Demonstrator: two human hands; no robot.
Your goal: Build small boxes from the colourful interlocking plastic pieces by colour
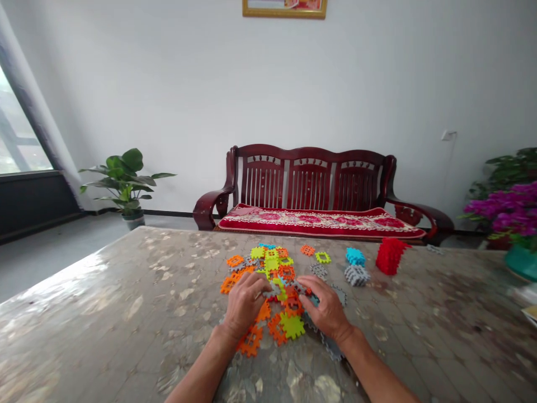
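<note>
A heap of flat, toothed plastic tiles (pixel 272 263) in orange, green, grey and blue lies on the marbled table (pixel 126 313). My left hand (pixel 244 304) rests on the heap's near side, fingers curled round a grey tile (pixel 273 291). My right hand (pixel 325 309) is opposite it, fingers bent and pinching another grey tile (pixel 299 287). The two grey tiles nearly meet between my hands. Orange and green tiles (pixel 289 326) lie under and between my wrists.
Three finished blocks stand further right: a blue one (pixel 355 256), a grey one (pixel 356 275) and a taller red one (pixel 390 256). A wooden bench (pixel 310 190) sits behind the table. Purple flowers in a pot (pixel 509 215) stand at the table's right edge.
</note>
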